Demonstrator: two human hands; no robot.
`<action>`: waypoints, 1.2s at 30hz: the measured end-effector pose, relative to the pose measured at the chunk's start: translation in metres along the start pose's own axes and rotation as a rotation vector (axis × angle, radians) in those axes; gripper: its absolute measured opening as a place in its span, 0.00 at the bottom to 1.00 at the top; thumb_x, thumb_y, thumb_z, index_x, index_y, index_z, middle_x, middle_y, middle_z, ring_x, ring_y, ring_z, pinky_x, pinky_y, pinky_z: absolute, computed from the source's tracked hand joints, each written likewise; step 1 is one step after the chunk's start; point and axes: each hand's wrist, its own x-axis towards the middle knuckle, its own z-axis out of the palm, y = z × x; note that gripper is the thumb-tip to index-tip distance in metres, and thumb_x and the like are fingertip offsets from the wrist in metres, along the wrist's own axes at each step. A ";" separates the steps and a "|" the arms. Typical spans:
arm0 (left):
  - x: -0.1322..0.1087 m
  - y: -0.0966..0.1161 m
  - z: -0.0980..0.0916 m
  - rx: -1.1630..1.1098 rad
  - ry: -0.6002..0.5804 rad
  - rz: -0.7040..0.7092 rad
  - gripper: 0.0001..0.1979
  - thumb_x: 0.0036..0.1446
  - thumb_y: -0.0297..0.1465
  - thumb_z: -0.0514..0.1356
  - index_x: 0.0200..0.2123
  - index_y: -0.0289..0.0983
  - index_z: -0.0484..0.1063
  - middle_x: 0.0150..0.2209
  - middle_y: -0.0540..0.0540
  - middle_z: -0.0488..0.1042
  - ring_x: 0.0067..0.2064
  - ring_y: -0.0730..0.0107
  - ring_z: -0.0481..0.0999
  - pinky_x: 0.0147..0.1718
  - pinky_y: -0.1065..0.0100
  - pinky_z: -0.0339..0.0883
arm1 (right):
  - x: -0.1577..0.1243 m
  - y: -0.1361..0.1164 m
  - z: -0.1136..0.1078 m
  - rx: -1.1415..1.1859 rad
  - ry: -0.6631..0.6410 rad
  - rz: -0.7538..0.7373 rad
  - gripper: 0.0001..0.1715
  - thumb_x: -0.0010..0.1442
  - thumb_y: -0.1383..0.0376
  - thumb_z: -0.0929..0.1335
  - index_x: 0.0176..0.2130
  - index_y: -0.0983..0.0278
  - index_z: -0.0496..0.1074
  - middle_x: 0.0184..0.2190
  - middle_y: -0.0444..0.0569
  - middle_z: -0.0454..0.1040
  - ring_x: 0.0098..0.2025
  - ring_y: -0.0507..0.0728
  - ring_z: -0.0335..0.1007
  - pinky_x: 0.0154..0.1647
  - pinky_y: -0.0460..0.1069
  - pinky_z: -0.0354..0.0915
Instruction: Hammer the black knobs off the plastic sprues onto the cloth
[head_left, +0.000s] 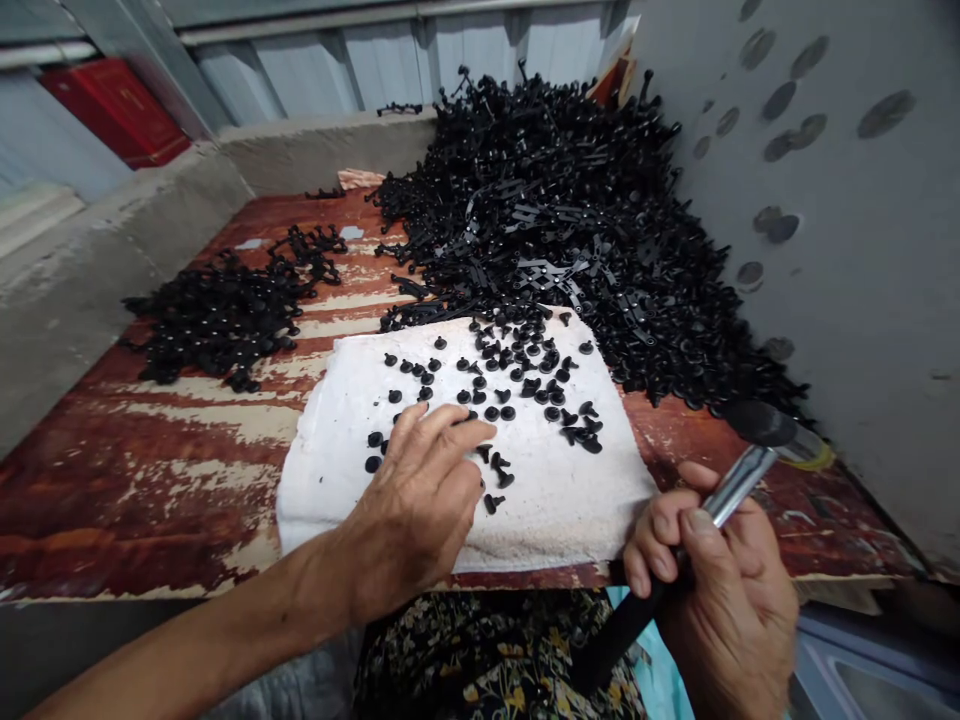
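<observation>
My left hand point(431, 490) is over a white cloth point(330, 500), palm down. Its fingers are stretched out and apart, with the tips among small black mushroom-shaped pieces point(507, 413); nothing shows held in it, though the underside is hidden. The pieces lie scattered, some on their round heads and others tipped over. To the right, just off the cloth, my right hand point(720, 590) is wrapped round the handle of a mallet point(741, 487). The mallet has a metal shaft, a dark grip, and a head with one black end and one clear yellowish end, raised above the table.
A large heap of black jointed parts point(555, 220) fills the back right. At the left lies a smaller pile of black parts point(217, 315) on the worn red tabletop point(195, 440). A grey panel point(847, 250) stands along the right; a concrete ledge point(112, 240) borders the left.
</observation>
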 end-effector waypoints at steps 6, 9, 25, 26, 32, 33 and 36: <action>0.020 -0.015 0.003 0.032 -0.102 -0.080 0.08 0.56 0.19 0.55 0.34 0.34 0.72 0.54 0.36 0.69 0.59 0.48 0.61 0.56 0.45 0.58 | 0.000 0.000 0.001 0.002 -0.004 -0.006 0.12 0.57 0.66 0.71 0.42 0.59 0.69 0.21 0.37 0.65 0.17 0.48 0.57 0.12 0.41 0.61; 0.029 -0.020 0.007 -0.031 -0.141 -0.083 0.10 0.56 0.19 0.53 0.31 0.34 0.73 0.53 0.36 0.69 0.57 0.49 0.62 0.54 0.46 0.60 | 0.001 0.001 -0.001 0.009 -0.018 -0.010 0.12 0.58 0.66 0.70 0.43 0.59 0.69 0.22 0.37 0.65 0.17 0.48 0.57 0.12 0.41 0.61; 0.041 -0.022 0.003 -0.060 -0.240 -0.098 0.11 0.56 0.18 0.52 0.36 0.33 0.71 0.54 0.36 0.65 0.57 0.52 0.60 0.55 0.48 0.60 | 0.001 0.004 -0.006 0.046 -0.050 -0.001 0.09 0.62 0.67 0.69 0.44 0.58 0.70 0.23 0.38 0.65 0.18 0.47 0.58 0.13 0.41 0.63; 0.041 -0.022 0.001 -0.068 -0.252 -0.061 0.13 0.55 0.17 0.52 0.38 0.35 0.71 0.55 0.37 0.64 0.58 0.52 0.60 0.55 0.48 0.60 | 0.001 0.004 -0.006 0.047 -0.052 -0.001 0.09 0.62 0.67 0.69 0.44 0.58 0.70 0.23 0.38 0.65 0.18 0.48 0.58 0.13 0.41 0.63; 0.043 -0.016 -0.010 0.005 -0.363 0.085 0.13 0.52 0.16 0.55 0.36 0.37 0.71 0.58 0.39 0.63 0.60 0.51 0.57 0.58 0.45 0.56 | 0.000 0.004 -0.005 0.039 -0.057 -0.002 0.10 0.62 0.67 0.68 0.45 0.58 0.69 0.24 0.39 0.65 0.18 0.48 0.58 0.13 0.42 0.63; 0.043 -0.015 -0.011 0.030 -0.376 0.078 0.12 0.52 0.16 0.55 0.36 0.36 0.71 0.58 0.39 0.63 0.61 0.50 0.57 0.59 0.43 0.54 | 0.000 0.003 -0.005 0.038 -0.057 -0.002 0.09 0.62 0.66 0.68 0.45 0.58 0.69 0.24 0.39 0.65 0.18 0.48 0.58 0.13 0.42 0.63; 0.044 -0.013 -0.010 0.051 -0.390 0.082 0.11 0.52 0.16 0.55 0.34 0.37 0.70 0.58 0.41 0.64 0.61 0.51 0.56 0.60 0.42 0.52 | 0.000 0.003 -0.005 0.042 -0.059 -0.002 0.09 0.63 0.66 0.68 0.45 0.58 0.68 0.24 0.38 0.65 0.18 0.48 0.58 0.13 0.42 0.63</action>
